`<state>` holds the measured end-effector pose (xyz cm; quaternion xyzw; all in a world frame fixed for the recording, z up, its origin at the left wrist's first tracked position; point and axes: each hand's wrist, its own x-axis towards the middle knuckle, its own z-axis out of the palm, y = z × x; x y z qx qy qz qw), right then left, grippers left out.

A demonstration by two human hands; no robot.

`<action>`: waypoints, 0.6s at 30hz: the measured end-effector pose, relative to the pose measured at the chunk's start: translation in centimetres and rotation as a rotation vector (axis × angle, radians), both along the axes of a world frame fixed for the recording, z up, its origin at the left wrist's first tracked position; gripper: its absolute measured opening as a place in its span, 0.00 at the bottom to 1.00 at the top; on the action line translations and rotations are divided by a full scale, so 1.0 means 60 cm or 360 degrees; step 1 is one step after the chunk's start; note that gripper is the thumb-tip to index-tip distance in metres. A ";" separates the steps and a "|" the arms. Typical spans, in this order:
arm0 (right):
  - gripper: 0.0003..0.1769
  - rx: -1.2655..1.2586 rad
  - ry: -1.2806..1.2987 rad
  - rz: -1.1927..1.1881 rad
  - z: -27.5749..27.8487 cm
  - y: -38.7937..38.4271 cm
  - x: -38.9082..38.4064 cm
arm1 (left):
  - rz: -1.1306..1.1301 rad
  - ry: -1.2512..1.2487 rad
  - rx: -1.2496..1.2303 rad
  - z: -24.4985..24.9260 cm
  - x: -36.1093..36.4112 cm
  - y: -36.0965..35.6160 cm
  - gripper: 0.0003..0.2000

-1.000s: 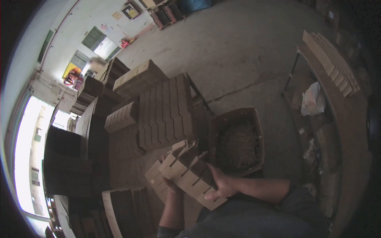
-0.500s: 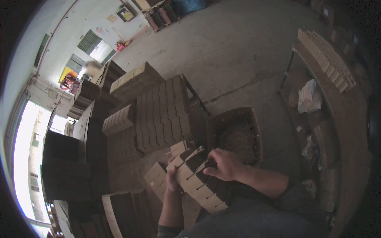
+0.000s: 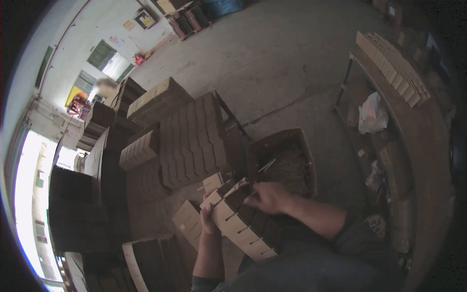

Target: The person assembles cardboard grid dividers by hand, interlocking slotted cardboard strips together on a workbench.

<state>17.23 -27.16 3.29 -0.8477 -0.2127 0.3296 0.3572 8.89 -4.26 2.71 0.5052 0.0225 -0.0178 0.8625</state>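
My left hand [image 3: 208, 220] is wrapped round the left side of a stack of slotted cardboard pieces [image 3: 239, 229], held tilted in front of me. At the upper right edge of that stack is my right hand [image 3: 268, 197], its fingers bent near the dark slots; whether they pinch a piece is not clear. Right beyond this hand stands a brown bin [image 3: 312, 168] with scraps inside, and two thin pale strips [image 3: 267, 165] show over it. Another slotted cardboard piece [image 3: 188, 220] lies left of my left hand.
Rows of stacked cardboard [image 3: 192, 138] cover the table ahead, with a long carton [image 3: 158, 101] behind them. At right, a shelf table [image 3: 413, 141] carries a row of cardboard pieces [image 3: 391, 65] and a plastic bag [image 3: 373, 114] below. A blurred person [image 3: 104, 88] is far left.
Two pale strips now show over the bin. My right hand has shifted slightly, its fingers less spread from the stack. The whole view has moved a little.
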 end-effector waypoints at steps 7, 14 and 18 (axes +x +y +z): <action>0.20 0.0284 -0.0261 -0.0476 -0.060 -0.021 0.007 | -0.0010 -0.0026 0.0042 -0.008 -0.001 0.013 0.28; 0.42 0.0071 -0.0223 -0.0369 -0.030 -0.034 0.021 | -0.0126 -0.0062 0.0116 0.001 0.002 0.003 0.29; 0.51 0.0319 -0.0719 -0.0195 0.026 0.013 0.006 | -0.0112 -0.0035 0.0155 -0.012 0.007 0.005 0.28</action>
